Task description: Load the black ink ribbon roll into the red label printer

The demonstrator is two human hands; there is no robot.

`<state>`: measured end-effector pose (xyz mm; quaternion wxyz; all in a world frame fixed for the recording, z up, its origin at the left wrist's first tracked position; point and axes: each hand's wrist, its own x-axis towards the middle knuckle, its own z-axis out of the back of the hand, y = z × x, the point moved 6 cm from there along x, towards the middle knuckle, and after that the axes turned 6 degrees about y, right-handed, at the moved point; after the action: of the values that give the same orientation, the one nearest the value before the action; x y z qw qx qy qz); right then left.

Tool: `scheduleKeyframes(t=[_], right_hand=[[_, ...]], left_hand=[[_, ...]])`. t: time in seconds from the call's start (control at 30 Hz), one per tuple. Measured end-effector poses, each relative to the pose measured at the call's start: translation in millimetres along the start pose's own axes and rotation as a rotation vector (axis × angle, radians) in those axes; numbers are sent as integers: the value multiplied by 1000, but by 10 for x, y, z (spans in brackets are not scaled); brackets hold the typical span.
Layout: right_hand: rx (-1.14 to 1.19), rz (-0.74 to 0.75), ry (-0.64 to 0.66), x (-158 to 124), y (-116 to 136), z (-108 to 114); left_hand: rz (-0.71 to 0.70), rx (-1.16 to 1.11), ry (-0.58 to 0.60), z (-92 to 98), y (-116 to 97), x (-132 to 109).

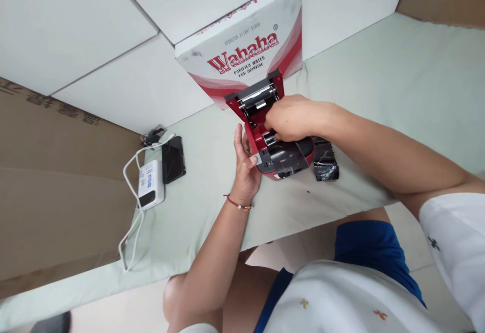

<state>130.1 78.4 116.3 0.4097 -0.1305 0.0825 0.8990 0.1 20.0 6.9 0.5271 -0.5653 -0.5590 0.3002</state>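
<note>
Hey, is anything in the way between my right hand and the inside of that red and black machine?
Nothing visible. Your bare right hand reaches into the boxy red-and-black machine, whose red-and-dark-grey lid stands raised, clear of the opening; what the hand touches is hidden.

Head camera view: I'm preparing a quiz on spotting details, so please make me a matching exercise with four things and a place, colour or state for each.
Things:
1. left hand
2. right hand
3. white power bank
4. carton

Places, colours, states:
A. next to the black phone
B. reaching into the opened red device
C. white and red, with large red lettering
D. holding the side of the opened device

Pairs: 1-D, 2-B, 3-A, 4-C
</note>
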Motion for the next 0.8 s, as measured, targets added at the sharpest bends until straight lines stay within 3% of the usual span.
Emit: scheduleKeyframes(t=[0.27,0.43,0.53,0.63,0.8], right_hand=[[50,31,16,-42,24,27],[89,159,-76,-261,-113,267],[168,166,-132,-489,-406,455],[216,49,-62,-604,-837,445],[69,-305,251,-443,-1505,-98]], left_hand=[[-29,80,17,15,-19,16],[-19,76,30,4,-20,26],[-17,86,21,9,-25,29],[-4,88,14,23,-22,27],[35,68,10,43,-17,17]])
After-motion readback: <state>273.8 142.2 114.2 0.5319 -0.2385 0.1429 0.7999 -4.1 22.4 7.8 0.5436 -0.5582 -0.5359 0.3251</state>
